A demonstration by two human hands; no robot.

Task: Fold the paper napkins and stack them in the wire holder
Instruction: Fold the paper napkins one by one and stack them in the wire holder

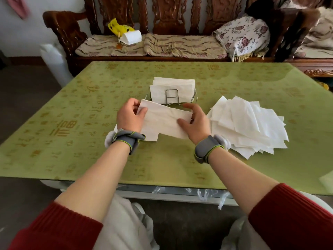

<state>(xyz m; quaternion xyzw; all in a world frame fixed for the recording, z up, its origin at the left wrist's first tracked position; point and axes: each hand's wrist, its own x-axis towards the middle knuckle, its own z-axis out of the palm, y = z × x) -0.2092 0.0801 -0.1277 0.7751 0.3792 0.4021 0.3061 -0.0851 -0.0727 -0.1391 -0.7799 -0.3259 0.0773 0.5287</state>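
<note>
A white paper napkin (164, 118), folded into a long strip, is held just in front of the wire holder (172, 96). My left hand (130, 116) pinches its left end between thumb and fingers. My right hand (195, 122) grips its right end, thumb on top and fingers behind. The holder stands at the table's middle with several folded napkins (171, 87) upright in it. Another flat napkin (150, 135) lies on the table under the held one. A loose pile of unfolded napkins (246, 125) sits to the right of my right hand.
The green patterned table (90, 123) runs wide on the left and toward me. Behind it stands a carved wooden bench (149, 46) with cushions, a yellow bag (118, 27) and a white box (131, 37). A white object (327, 179) shows at the right edge.
</note>
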